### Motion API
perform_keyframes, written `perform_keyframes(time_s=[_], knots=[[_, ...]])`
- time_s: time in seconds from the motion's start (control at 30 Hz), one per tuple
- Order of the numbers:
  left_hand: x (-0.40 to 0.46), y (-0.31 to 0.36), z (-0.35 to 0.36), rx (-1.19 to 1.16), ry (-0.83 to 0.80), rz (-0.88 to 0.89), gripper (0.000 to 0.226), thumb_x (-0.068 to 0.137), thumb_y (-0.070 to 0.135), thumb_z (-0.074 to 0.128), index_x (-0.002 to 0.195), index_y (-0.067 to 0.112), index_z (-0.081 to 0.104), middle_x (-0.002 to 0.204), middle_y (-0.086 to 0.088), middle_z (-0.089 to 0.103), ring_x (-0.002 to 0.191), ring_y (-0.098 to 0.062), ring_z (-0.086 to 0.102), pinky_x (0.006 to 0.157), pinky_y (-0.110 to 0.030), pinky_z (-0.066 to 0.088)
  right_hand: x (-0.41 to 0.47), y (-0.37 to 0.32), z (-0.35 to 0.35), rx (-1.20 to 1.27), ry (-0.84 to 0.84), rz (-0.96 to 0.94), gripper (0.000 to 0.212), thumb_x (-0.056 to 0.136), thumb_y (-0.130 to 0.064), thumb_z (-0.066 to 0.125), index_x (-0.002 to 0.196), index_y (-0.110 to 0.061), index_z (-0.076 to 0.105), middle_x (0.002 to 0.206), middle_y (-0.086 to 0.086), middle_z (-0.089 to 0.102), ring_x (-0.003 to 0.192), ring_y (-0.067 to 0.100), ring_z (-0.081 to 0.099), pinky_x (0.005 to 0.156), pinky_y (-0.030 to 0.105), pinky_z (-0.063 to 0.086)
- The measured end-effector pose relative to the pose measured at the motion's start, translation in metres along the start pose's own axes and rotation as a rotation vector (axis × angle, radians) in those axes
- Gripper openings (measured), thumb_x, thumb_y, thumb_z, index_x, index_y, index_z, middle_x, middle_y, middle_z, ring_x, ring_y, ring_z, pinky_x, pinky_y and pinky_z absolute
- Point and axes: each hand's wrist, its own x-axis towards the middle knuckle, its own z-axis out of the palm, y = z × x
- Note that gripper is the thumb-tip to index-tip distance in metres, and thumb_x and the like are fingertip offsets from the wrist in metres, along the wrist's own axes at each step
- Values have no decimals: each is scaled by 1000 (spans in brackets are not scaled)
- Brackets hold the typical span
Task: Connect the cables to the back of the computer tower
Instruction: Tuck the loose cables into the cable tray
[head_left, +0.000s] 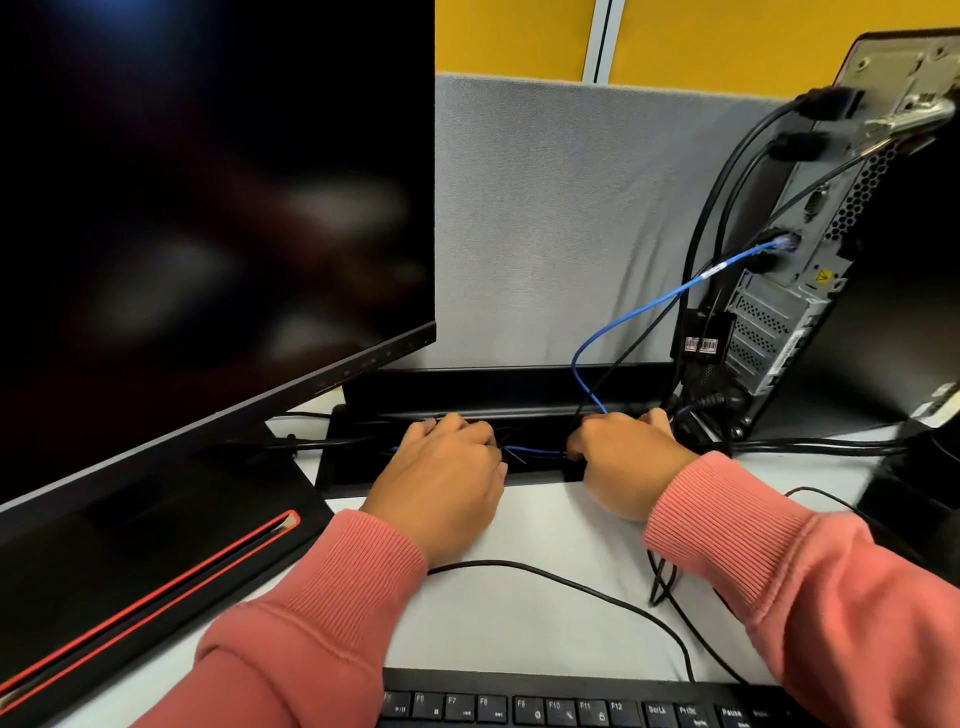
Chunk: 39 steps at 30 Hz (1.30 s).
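Observation:
The computer tower (810, 291) stands at the right with its rear panel turned toward me. A blue cable (644, 306) is plugged into a port halfway up the panel, and it loops down into the black cable tray (467, 395) at the back of the desk. Black cables (727, 171) are plugged in near the top of the panel. My left hand (447, 467) and my right hand (623, 457) reach into the tray with curled fingers. A short stretch of the blue cable runs between them. The fingertips are hidden inside the tray.
A large dark monitor (208, 208) fills the left side, with its black and red base (156, 571) below. A black keyboard (571, 706) lies at the near edge. Thin black cables (571, 584) trail over the white desk. A grey partition stands behind.

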Motion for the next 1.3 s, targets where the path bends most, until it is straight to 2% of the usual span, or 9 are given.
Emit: perform_keyframes(time_s=[0.13,0.27,0.37,0.57,0.73,0.83,1.0,1.17,1.3], knots=[[0,0,-1,11,14,0,41,110,39,26,113,28,65,110,13,55,114,-14,46,109,-36,30,-4,3,-2,5,11,-18,51,82,6,38,115,-19,67,108,3,65,101,25,52,100,42,28],[-3,-3,0,-33,63,24,39,108,39,28,124,32,62,118,15,57,117,-11,45,112,-33,27,-8,7,-5,16,24,-57,56,83,7,40,123,-24,65,109,-5,55,118,23,51,103,42,28],[-5,-4,-1,-57,111,55,38,108,38,30,122,33,65,120,17,57,116,-9,44,112,-30,26,-9,7,-2,4,64,-78,49,83,6,40,115,-22,66,106,-4,49,114,23,54,98,40,31],[-6,-3,-2,-87,163,77,36,107,38,35,126,33,65,123,18,56,117,-9,45,110,-31,30,-7,9,1,24,100,-75,48,84,3,41,115,-24,66,109,-3,52,113,23,55,95,40,34],[-9,-5,-9,-122,242,-26,36,105,36,43,137,31,60,132,14,52,124,-12,43,108,-31,33,-3,14,5,58,148,-69,44,85,1,45,113,-25,66,109,-3,52,110,25,57,89,39,35],[-12,-5,-12,-103,147,-95,42,106,38,42,147,34,51,151,11,40,138,-13,33,114,-30,26,-4,13,4,27,137,-71,46,86,0,44,119,-24,65,112,-2,50,111,27,57,93,40,38],[-13,-5,-8,-98,45,-100,48,107,44,38,155,41,37,163,7,28,150,-16,21,122,-35,19,-6,11,5,-38,89,-61,47,89,-6,41,127,-26,63,123,-1,51,118,26,53,98,42,38],[-9,-7,-1,-64,-81,-106,52,108,50,30,159,44,24,172,2,9,159,-17,3,129,-38,2,-5,9,5,-92,50,-42,37,92,-13,39,117,-22,64,119,-1,57,116,22,55,101,41,33],[-5,-6,0,-30,-152,-112,54,107,55,23,160,44,19,172,-1,3,159,-18,-1,129,-42,-2,-1,9,9,-111,18,-30,33,94,-16,37,113,-22,63,120,-1,57,117,21,57,106,42,27]])
